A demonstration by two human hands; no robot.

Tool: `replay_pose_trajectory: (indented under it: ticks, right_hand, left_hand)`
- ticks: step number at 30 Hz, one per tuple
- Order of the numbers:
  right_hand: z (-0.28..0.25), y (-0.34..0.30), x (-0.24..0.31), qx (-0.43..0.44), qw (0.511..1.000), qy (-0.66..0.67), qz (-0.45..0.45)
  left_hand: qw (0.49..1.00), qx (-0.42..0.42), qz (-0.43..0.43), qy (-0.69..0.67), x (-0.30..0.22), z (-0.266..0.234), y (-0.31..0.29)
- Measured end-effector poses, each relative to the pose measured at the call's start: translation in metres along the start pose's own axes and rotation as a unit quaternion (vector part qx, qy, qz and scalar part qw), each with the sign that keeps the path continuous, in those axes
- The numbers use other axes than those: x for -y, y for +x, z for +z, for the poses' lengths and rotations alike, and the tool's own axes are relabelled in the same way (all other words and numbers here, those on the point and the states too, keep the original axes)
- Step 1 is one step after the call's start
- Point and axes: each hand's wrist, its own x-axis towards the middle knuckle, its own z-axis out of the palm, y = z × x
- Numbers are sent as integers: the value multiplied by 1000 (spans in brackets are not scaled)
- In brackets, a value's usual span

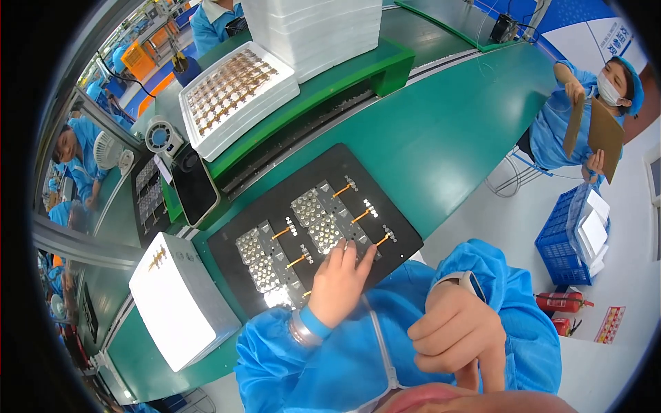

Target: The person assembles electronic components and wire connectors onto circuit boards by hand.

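Note:
A black tray (372, 180) lies on the green table before me, carrying several flat grey circuit boards (258, 248) dotted with round silver parts. Small orange flex strips (342, 191) with metallic ends stick out from the boards' right sides. My left hand (339, 282) rests palm down over the near end of the middle board (318, 212), its fingers stretched out and touching that area. What lies under the fingertips is hidden. My right hand (458, 334) is raised close to my body, away from the tray, with fingers curled in; its palm is hidden.
White stacked trays (180, 296) stand left of the black tray. Beyond lie a phone (193, 182), a small fan (164, 136), a white tray of gold-brown parts (282, 72) and a tall white stack (317, 34). At right, a person (561, 134) holds cardboard near a blue crate (561, 237).

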Motion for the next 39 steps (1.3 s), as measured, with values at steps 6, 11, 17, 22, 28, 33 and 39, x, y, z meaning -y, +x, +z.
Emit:
replay_pose_trajectory:
  ticks: [6,11,17,22,28,33,39]
  right_hand:
    - [-2,-3,6,-14,1000,-12,-15]
    - [-2,-4,5,-15,999,-30,-30]
    - [-1,-5,7,-58,992,-89,-61]
    - [5,-4,3,-46,992,-79,-86]
    - [-1,-4,9,-78,986,-127,-75]
    - [-10,5,4,-11,985,-103,-141]
    - [-15,14,15,-93,958,-195,-187]
  left_hand:
    - [1000,-8,-1,-5,-1,0,-1]
    - [1000,-6,0,-5,0,0,-1]
    - [1000,-3,-5,6,0,1,-1]
    - [1000,-6,-8,7,-3,-1,0]
    - [1000,-11,-7,-6,-2,-1,0]
    - [1000,-12,-11,-12,0,1,1]
    - [1000,-16,-19,5,-2,-2,4]
